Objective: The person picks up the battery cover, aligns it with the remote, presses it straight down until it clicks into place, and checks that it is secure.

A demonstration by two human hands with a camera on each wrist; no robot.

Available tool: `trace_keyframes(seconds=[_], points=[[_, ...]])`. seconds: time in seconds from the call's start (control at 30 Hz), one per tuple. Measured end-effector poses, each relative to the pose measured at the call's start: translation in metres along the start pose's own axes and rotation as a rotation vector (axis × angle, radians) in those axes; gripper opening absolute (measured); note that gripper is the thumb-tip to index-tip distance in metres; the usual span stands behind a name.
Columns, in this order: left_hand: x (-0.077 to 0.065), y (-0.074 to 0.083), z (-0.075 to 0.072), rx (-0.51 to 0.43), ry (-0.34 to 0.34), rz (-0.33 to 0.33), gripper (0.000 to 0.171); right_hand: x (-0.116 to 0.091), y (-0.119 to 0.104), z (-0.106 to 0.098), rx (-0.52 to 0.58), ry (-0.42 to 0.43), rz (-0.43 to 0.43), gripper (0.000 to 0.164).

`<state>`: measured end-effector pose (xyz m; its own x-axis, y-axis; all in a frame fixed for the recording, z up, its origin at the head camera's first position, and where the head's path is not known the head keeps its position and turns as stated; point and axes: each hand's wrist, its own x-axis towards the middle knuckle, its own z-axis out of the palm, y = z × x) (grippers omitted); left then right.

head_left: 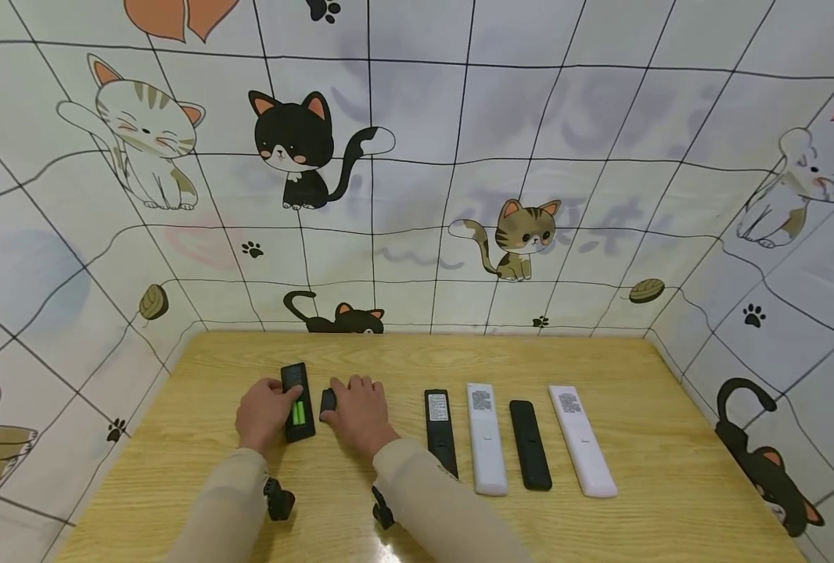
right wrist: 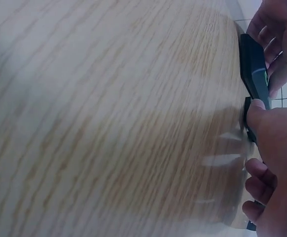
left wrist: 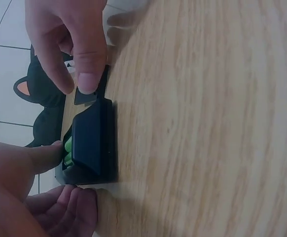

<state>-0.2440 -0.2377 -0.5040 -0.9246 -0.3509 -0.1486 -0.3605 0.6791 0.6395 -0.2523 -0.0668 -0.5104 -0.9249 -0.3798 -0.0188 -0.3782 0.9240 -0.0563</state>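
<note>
On the left part of the table, in the head view, a black remote control (head_left: 309,407) lies with its battery compartment uncovered. Two green batteries (head_left: 298,413) sit side by side in it. My left hand (head_left: 262,413) grips this remote by its left side, the thumb resting over the compartment near the batteries. Just to the right, my right hand (head_left: 362,416) pinches a small black battery cover (head_left: 328,400), held low by the tabletop. The left wrist view shows the remote's end (left wrist: 91,143) close up, with the right thumb and the cover (left wrist: 87,96) beyond it.
Four more remotes lie in a row to the right: a black one (head_left: 440,438) with a label, a white one (head_left: 486,446), a plain black one (head_left: 530,446) and another white one (head_left: 586,450). Cat-printed cloth (head_left: 417,195) walls the wooden table (head_left: 656,469) at back and sides.
</note>
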Motion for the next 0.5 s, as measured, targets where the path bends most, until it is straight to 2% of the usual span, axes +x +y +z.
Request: trace_keyframes(seconds=[0.23, 0.5], points=[[-0.001, 0.009, 0.000, 0.030, 0.007, -0.023, 0.058, -0.002, 0.003, -0.002, 0.022, -0.027, -0.001, 0.058], [-0.004, 0.017, -0.004, 0.027, -0.005, -0.057, 0.055, 0.000, 0.004, 0.001, 0.123, -0.004, 0.010, 0.059]])
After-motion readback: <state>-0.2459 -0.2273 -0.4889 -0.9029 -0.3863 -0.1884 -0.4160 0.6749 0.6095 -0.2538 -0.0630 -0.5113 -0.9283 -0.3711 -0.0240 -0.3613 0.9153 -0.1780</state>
